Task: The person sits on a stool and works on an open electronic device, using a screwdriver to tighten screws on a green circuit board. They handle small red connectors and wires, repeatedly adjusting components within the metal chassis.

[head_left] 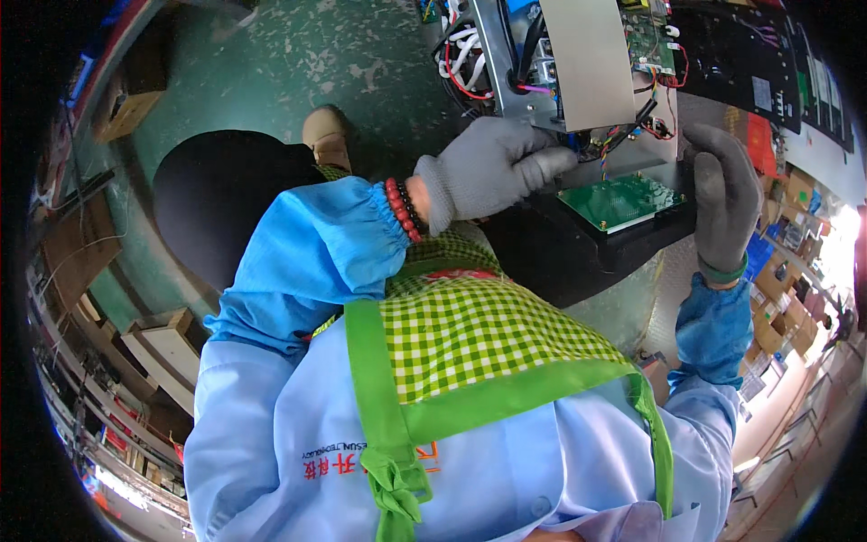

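My left hand (492, 167), in a grey knit glove, is at the near left corner of an open metal chassis (591, 63). Its fingers are curled, the thumb lies forward, and what they hold, if anything, is hidden. A green circuit board (621, 200) lies on a black surface (578, 262) just to the right, with thin coloured wires (603, 163) running up from it toward the chassis. Beyond the board's right edge, my right hand (727, 194), also gloved, is raised with fingers extended and slightly bent. Nothing shows in it.
White and red cables (465, 63) bunch at the chassis's left side. Another green board (650, 45) with wires sits at its right. A black panel (741, 63) is at the far right. Cardboard boxes (772, 307) stand beyond my right arm, and a shelf frame (99, 397) runs along the left.
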Action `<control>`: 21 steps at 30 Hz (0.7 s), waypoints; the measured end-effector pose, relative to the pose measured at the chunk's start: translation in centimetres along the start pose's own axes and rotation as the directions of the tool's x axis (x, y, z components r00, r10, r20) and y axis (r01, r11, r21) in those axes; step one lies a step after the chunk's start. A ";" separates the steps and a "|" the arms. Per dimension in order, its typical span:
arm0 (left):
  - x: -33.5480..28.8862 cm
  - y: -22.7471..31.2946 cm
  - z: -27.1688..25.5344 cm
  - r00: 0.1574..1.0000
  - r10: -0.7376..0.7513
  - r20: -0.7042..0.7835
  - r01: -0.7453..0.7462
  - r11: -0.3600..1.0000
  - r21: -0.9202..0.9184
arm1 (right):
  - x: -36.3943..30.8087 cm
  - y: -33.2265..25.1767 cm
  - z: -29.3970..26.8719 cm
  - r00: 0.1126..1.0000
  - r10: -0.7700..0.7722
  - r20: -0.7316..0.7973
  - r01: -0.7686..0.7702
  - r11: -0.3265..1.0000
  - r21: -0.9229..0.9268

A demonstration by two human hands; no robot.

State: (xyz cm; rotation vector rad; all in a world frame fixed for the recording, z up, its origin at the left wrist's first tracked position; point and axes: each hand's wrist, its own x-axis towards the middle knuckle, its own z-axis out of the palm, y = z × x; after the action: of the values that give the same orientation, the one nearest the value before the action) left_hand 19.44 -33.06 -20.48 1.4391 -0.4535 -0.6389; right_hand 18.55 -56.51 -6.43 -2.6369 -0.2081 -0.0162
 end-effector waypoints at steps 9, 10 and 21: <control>0.1 -1.2 -1.0 0.987 0.069 0.147 -0.068 0.998 -0.011 | 0.1 0.4 0.0 1.000 -0.008 0.015 0.008 1.000 0.003; 0.0 -0.7 -1.1 0.986 0.041 0.163 -0.037 0.999 -0.027 | 0.0 0.4 -0.1 1.000 -0.005 0.012 0.005 1.000 -0.004; -0.7 1.1 -0.6 0.991 -0.101 0.083 0.104 0.994 -0.032 | -0.1 0.2 0.0 1.000 0.017 -0.026 -0.016 1.000 0.021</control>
State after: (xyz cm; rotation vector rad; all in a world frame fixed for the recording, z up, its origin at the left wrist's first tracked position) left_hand 19.47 -32.14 -19.36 1.4127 -0.4320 -0.7870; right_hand 18.43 -56.70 -6.57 -2.6163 -0.1771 -0.0424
